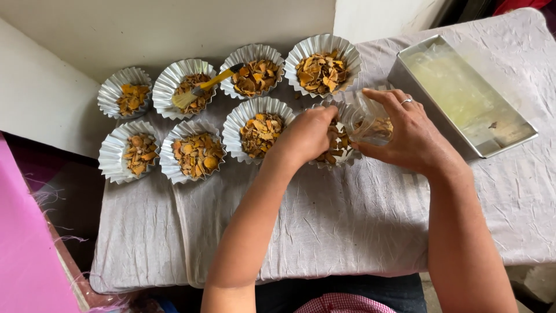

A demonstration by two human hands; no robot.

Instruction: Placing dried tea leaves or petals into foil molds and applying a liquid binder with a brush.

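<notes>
My right hand (412, 134) grips a clear glass jar (370, 119), tipped on its side over a fluted foil cup (341, 155) in the front row. My left hand (307, 134) reaches over that cup, its fingers at the jar's mouth, touching the orange-brown dried pieces there. Whether the fingers hold any pieces is hidden. Several other foil cups stand in two rows, each filled with the same dried pieces, such as one beside my left hand (258, 134) and one at the back (322, 64).
A yellow-handled brush (204, 87) lies across a back-row cup. A rectangular metal tray (463, 93) with pale greasy contents stands at the right. Everything rests on a creased grey cloth (336, 226) over the table. A pink surface (23, 249) lies at the left.
</notes>
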